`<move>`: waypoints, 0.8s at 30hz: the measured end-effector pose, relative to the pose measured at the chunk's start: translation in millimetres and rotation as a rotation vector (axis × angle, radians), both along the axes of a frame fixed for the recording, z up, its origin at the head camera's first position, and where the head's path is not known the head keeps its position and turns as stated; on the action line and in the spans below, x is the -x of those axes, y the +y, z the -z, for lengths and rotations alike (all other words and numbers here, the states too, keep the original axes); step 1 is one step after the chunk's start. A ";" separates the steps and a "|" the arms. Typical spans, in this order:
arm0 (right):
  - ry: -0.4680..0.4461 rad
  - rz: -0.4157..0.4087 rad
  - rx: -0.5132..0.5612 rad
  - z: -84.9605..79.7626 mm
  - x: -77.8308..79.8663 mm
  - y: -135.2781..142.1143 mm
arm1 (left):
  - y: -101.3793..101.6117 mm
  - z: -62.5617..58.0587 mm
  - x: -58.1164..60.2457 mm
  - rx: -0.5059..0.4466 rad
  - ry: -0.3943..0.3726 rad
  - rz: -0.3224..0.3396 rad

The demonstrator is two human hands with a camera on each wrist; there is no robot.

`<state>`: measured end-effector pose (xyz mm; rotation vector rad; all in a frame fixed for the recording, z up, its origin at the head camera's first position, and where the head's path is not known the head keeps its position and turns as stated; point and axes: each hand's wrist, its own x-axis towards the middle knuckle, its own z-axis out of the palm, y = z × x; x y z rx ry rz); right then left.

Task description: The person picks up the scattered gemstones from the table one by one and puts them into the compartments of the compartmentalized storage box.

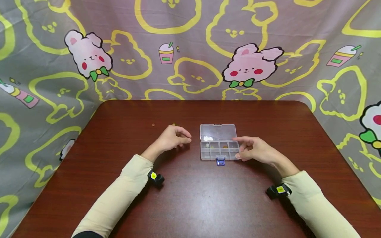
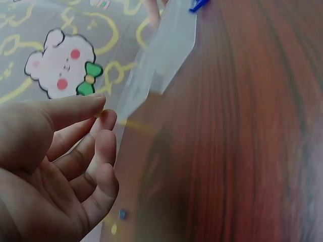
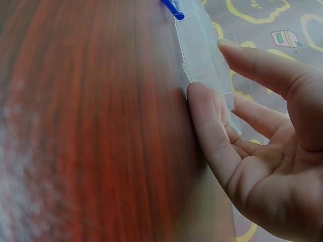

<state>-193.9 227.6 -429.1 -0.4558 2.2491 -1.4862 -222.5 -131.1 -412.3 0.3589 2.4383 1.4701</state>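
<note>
A clear plastic compartment box lies on the table with its lid folded back and a blue latch at the front. Small pieces, one pale and one orange, sit in its back row. My right hand holds the box's right end, thumb and fingers around the edge. Left of the box, my left hand hovers above the table. Its thumb and index finger pinch a tiny yellowish piece, mostly hidden by the fingertips; the other fingers curl loosely.
Beyond my left hand lie a small orange-brown piece and a yellow-green piece. The left wrist view also shows a small dark blue piece. A printed curtain hangs behind the dark wooden table.
</note>
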 end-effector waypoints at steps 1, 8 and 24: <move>0.001 0.000 -0.003 -0.3 -0.1 0.0 | 3.0 -0.8 -1.3 -0.008 -0.005 0.009; -0.001 0.002 -0.012 -1.8 -1.1 -0.1 | 23.7 -3.0 -9.8 -0.055 -0.014 0.088; 0.009 0.002 -0.011 0.7 -0.5 0.1 | 50.9 -0.8 -19.2 -0.053 -0.015 0.215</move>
